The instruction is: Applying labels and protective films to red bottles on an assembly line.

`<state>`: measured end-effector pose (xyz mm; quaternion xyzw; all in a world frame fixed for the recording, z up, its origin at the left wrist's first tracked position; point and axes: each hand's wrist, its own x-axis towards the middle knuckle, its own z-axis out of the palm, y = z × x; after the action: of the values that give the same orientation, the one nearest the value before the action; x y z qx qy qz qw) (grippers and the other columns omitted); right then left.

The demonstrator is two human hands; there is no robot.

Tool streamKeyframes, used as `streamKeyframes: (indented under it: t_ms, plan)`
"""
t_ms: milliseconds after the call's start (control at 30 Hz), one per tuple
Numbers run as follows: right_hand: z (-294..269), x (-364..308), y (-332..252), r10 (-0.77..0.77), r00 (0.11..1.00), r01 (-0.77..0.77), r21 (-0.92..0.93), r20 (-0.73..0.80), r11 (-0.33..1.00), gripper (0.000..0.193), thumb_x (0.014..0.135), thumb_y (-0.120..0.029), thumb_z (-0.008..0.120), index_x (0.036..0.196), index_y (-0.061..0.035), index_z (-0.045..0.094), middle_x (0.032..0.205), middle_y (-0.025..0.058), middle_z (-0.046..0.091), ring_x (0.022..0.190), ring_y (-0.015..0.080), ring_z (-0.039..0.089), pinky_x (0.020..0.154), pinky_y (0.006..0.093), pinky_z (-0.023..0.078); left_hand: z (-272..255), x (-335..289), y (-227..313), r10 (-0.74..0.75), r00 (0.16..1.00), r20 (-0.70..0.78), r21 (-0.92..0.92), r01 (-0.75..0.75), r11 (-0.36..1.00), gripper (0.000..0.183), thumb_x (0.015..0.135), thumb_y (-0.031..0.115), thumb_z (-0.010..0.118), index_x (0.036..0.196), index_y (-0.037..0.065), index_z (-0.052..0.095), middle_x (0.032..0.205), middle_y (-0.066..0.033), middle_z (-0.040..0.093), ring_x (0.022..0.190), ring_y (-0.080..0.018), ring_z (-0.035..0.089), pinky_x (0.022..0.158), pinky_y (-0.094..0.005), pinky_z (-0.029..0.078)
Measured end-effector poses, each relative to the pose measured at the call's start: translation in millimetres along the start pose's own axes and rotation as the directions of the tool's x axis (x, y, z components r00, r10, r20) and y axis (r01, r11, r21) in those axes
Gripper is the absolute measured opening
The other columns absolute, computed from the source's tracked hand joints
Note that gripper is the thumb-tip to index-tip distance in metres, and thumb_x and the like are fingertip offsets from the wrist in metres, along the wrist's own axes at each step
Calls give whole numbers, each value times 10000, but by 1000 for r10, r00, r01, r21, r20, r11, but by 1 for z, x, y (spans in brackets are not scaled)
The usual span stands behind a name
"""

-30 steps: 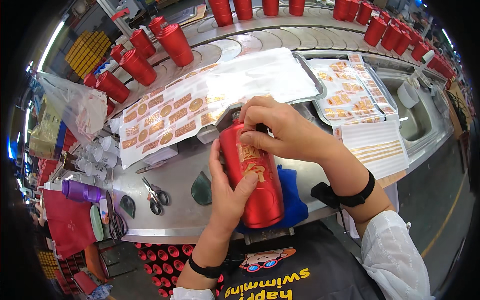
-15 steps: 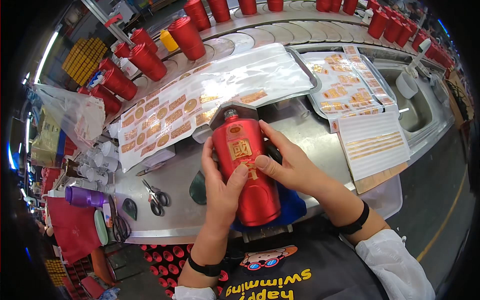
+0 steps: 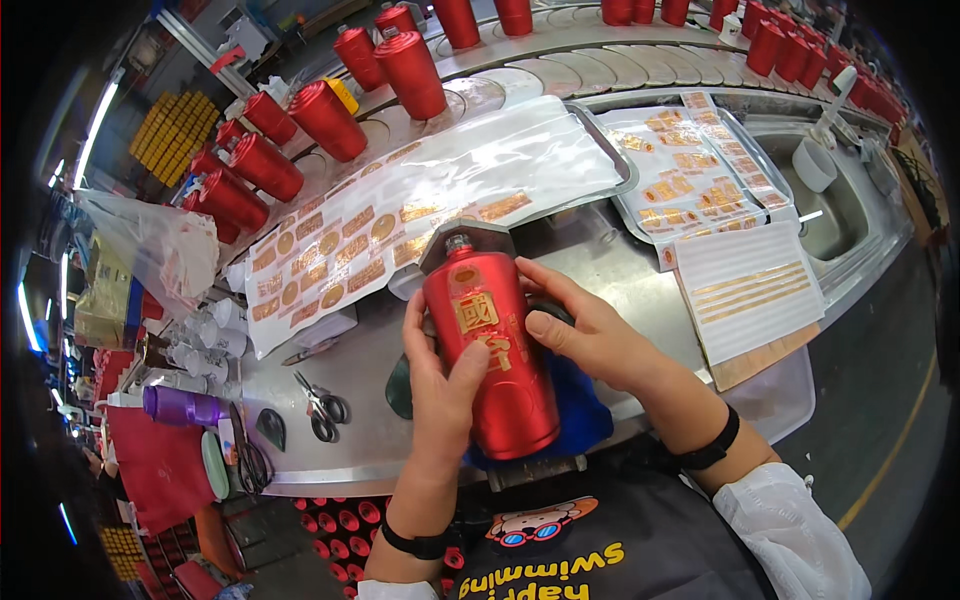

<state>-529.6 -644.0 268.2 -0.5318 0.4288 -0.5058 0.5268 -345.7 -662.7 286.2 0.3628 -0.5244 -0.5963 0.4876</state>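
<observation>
A glossy red bottle (image 3: 505, 400) with gold decals on its front lies in front of me, its dark neck pointing away and its base toward my apron. Along its left side my left hand (image 3: 440, 390) is wrapped, thumb pressed on the front next to the lower gold character. My right hand (image 3: 585, 325) grips the right side, with the thumb at the bottle's edge and the fingers reaching behind it. Beneath the bottle shows a blue cloth (image 3: 580, 410), and a dark angular holder (image 3: 490, 238) surrounds the neck.
Sheets of gold decals (image 3: 340, 255) lie behind the bottle, with a decal tray (image 3: 690, 180) and a foam-covered board (image 3: 750, 290) rightward. Scissors (image 3: 322, 407) rest at left. Red bottles (image 3: 410, 75) stand on the curved conveyor (image 3: 560, 72). A sink (image 3: 835, 215) is at far right.
My right thumb has drawn back from the bottle's front to its right edge, uncovering more of the lower gold character. Red bottles on the conveyor have shifted rightward.
</observation>
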Motion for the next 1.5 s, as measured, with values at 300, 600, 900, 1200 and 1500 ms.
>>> streamKeyframes:
  t_ms: [300, 600, 900, 1200, 1500]
  plan:
    - [-30, 13, -47, -103, 983, 63, -247, -153, 967, 234, 902, -161, 612, 1083, -30, 542, 908, 40, 625, 842, 77, 576, 710, 225, 477, -8, 27, 10, 24, 1000, -1, -2, -24, 1000, 572, 922, 188, 596, 1364, -38, 313, 1238, -146, 485, 1109, -174, 506, 960, -307, 420]
    - [-33, 54, -59, -97, 987, 130, -296, 124, 946, 204, 852, -171, 652, 1002, -41, 604, 862, 12, 596, 807, 81, 540, 727, 238, 455, -11, 42, 9, 112, 994, 10, 129, -112, 985, 298, 891, 82, 593, 1173, -7, 555, 1103, -55, 544, 980, -122, 526, 897, -261, 415]
    - [-33, 34, -70, -210, 978, 205, -278, 12, 938, 283, 867, -3, 541, 1148, -16, 571, 1155, 116, 613, 932, 136, 614, 809, 295, 504, -6, 41, 32, 411, 903, 126, 456, -420, 784, 48, 836, 45, 604, 878, 49, 628, 854, -59, 589, 836, -192, 488, 788, -309, 386]
    - [1, 22, -79, -668, 689, 670, -600, 281, 438, 227, 763, -92, 691, 936, -11, 568, 1129, 218, 574, 1064, 430, 536, 945, 445, 435, 6, 18, 55, 570, 762, 306, 633, -610, 477, 151, 827, 59, 621, 975, 29, 632, 954, -124, 621, 963, -295, 525, 865, -375, 394]
    - [-99, 142, -82, -453, 872, 361, -869, 186, 338, 273, 835, -309, 667, 832, -36, 663, 883, 144, 628, 869, 316, 605, 757, 408, 473, -7, 5, 2, -1, 1000, -14, 106, 2, 994, 737, 894, 288, 644, 1419, -11, 223, 1335, -167, 406, 1163, -223, 467, 998, -341, 388]
